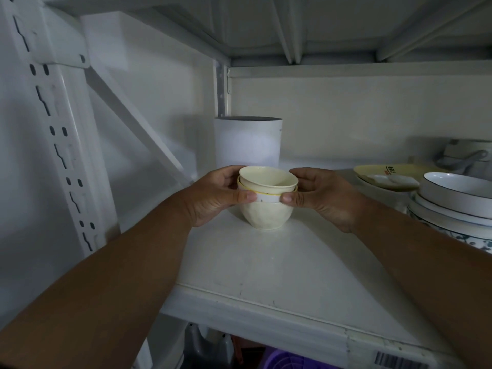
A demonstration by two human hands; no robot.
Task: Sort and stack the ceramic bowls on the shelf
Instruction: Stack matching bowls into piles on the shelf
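Gripping the stack of cream bowls (pixel 267 201) from either side, the left hand (pixel 213 199) and right hand (pixel 323 197) each pinch it, thumb in front and fingers curled round the back (those fingertips are mostly hidden behind the rims). The stack's base rests on the white shelf (pixel 266 262); how many bowls are nested is hard to tell, two rims and a white band showing. Directly behind the stack stands a white cylinder (pixel 248 142). Right of the stack lie a yellowish plate (pixel 383 173) with small red markings too blurred to read, and a pile of white dishes (pixel 452 201) cut off by the frame edge. Below the shelf's front lip, something purple (pixel 287 359) is only partly visible
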